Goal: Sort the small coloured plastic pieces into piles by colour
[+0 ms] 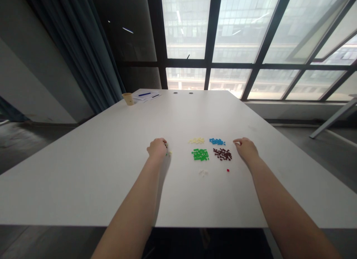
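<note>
My left hand (157, 147) rests low over the table, its fingers curled in beside a few small mixed pieces, light and green. Whatever the fingers grip there is hidden. To the right, my right hand (245, 148) has its thumb and forefinger brought together just past the blue pieces (216, 141) and the dark brown pieces (222, 154); anything in that pinch is too small to make out. Between the hands lie further groups of tiny building-block-like pieces: pale yellow pieces (197, 140), green pieces (200, 154), white pieces (203, 172) and one red piece (228, 170).
The white table (111, 177) stretches away toward the windows. At its far left stand a yellowish cup (128, 99) and papers with a blue pen (144, 94). Two dark round fittings sit near the back edge. A dark blue curtain (75, 47) hangs at left.
</note>
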The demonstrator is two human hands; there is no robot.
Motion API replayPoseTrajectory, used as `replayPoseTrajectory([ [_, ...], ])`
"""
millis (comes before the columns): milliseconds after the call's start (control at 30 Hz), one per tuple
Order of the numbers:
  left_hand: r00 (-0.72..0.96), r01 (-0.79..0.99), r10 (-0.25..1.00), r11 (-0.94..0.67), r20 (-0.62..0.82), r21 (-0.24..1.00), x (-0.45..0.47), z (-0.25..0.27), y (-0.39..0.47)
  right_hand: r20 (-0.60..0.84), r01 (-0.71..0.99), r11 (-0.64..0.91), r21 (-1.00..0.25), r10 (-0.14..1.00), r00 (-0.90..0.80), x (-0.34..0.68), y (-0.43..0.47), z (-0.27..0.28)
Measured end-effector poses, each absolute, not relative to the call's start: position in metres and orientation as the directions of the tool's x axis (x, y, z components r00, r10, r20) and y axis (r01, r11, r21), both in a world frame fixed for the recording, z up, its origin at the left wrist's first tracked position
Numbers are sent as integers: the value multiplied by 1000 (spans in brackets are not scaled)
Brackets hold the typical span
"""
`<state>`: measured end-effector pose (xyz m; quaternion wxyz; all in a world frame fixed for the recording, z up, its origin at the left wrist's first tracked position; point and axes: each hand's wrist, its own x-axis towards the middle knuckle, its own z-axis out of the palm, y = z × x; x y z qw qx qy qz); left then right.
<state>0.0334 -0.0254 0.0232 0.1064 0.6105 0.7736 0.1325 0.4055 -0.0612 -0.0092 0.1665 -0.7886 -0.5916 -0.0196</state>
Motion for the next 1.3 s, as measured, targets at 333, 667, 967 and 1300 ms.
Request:
replayPoseTrajectory([
  [333,-211,907,977,190,15,376,31,17,-20,189,939,-268,-215,932,309,410,-60,-11],
  [667,-181,954,982,164,46,251,32,12,-17,234,966,-258,11,940,248,387,-69,4],
  [967,-168,959,981,140,98,246,34,12,-19,160,947,-252,202,962,222,365,-77,14],
  [1300,-156,952,983,125,94,278,32,10,-19,72,921,-338,192,941,331,348,-83,7],
])
